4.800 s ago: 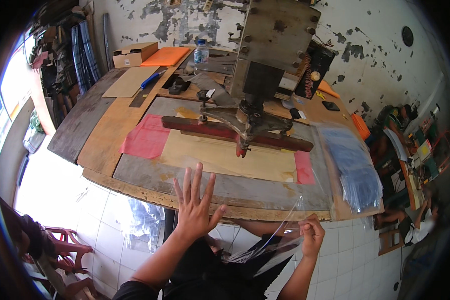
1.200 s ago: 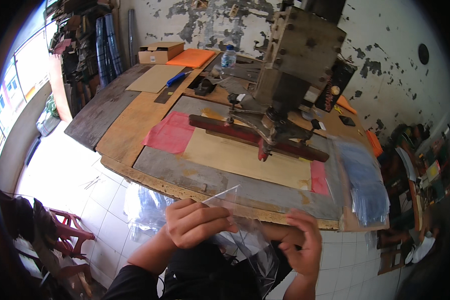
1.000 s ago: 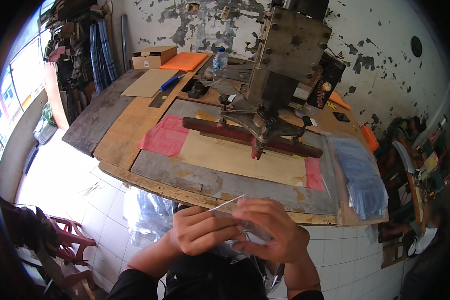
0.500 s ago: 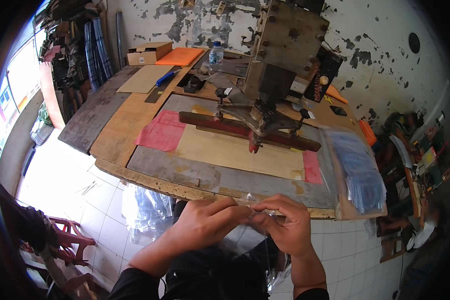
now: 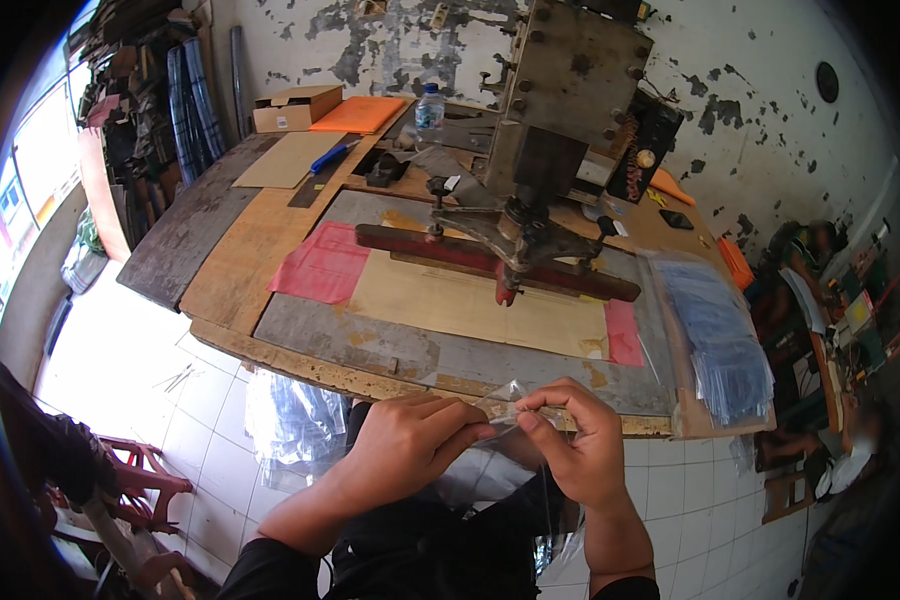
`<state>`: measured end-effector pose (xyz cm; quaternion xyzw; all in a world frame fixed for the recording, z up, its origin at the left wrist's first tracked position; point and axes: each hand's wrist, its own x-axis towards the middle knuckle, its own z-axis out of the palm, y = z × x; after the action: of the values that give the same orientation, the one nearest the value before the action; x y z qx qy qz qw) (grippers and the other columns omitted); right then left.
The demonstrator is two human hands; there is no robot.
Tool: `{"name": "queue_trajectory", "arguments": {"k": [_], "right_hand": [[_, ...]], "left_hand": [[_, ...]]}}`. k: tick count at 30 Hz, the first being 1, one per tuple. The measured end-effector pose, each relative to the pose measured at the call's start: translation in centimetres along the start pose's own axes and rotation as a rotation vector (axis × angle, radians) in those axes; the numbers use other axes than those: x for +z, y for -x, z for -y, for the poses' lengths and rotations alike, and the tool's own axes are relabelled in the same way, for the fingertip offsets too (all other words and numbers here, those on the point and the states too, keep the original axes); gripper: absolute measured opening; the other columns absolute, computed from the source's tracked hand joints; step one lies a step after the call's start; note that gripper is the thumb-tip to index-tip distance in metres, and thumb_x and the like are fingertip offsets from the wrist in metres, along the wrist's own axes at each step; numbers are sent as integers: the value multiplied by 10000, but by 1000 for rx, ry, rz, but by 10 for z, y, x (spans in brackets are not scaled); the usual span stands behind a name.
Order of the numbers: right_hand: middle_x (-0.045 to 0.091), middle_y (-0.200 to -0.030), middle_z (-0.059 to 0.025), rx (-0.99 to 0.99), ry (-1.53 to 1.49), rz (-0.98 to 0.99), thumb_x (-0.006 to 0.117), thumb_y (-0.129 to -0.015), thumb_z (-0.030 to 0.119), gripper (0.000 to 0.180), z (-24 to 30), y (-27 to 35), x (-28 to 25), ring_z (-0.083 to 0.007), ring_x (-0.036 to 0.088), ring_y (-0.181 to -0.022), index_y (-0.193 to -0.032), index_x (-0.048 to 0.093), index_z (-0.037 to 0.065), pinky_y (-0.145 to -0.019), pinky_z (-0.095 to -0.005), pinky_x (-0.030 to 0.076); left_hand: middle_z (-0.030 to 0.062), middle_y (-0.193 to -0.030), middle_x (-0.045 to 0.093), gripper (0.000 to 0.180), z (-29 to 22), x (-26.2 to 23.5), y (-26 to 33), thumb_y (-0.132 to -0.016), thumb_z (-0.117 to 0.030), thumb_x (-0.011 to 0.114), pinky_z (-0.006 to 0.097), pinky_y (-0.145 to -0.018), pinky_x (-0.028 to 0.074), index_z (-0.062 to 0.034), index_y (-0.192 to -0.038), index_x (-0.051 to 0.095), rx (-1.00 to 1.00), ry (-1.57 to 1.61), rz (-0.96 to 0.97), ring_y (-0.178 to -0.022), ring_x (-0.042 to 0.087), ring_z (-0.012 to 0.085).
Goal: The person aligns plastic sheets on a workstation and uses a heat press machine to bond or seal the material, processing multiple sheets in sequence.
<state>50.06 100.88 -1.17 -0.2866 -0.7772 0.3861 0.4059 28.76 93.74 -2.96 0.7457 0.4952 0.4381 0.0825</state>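
A clear plastic sheet (image 5: 495, 470) hangs between my hands, in front of the table's near edge and above my lap. My left hand (image 5: 410, 440) is closed on its left part, the fingers bent over it. With thumb and forefinger, my right hand (image 5: 575, 440) pinches the sheet's upper part, just right of the left fingertips. Whether the plastic is one layer or several I cannot tell. Beyond the hands stands a press with a long red-brown bar (image 5: 500, 262), above a cream sheet (image 5: 450, 300) with pink pieces (image 5: 320, 262) at its ends.
A stack of clear bluish plastic pieces (image 5: 715, 340) lies at the table's right. More clear plastic (image 5: 295, 425) hangs below the front edge at left. Farther back are a blue-handled cutter (image 5: 332, 156), a water bottle (image 5: 430, 112), a cardboard box (image 5: 297, 108) and a phone (image 5: 677, 220).
My hands have drawn slightly apart. The right fingertips have shifted a little right along the plastic, and more of it shows between the hands.
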Motion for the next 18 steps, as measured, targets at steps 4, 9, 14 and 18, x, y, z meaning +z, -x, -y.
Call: {"name": "queue_trajectory", "arguments": {"k": [4,9,14,18], "right_hand": [[720,-943,-104,-2,18,-19,755,-920,58,108,-3,1,-1,-216,688,-891,-994,706,-5,-844,-318,502],[719,-941,-107,5,12,-39,754,-909,50,113,-5,2,-4,-219,688,-891,-998,707,-3,-848,-318,502],[720,-943,-107,-7,1,-43,736,-914,41,96,-3,2,-2,-215,686,-895,-991,704,-6,-847,-317,502],[717,-944,-106,-22,-1,-36,715,-920,29,71,-5,1,-4,-208,681,-895,-979,698,-7,-850,-314,500]], "left_hand": [[68,-799,720,150,0,5,-2,-922,-197,763,379,-597,540,-68,-931,687,24,-41,-16,-691,705,275],[62,-797,712,140,-1,9,-5,-918,-184,762,372,-599,540,-73,-925,676,40,-60,-18,-687,699,263],[59,-799,712,124,0,7,-3,-914,-165,757,368,-590,542,-72,-931,676,71,-74,-35,-683,700,256],[59,-801,712,127,-1,7,-5,-911,-164,759,367,-589,545,-69,-931,676,90,-88,-41,-683,701,253]]}}
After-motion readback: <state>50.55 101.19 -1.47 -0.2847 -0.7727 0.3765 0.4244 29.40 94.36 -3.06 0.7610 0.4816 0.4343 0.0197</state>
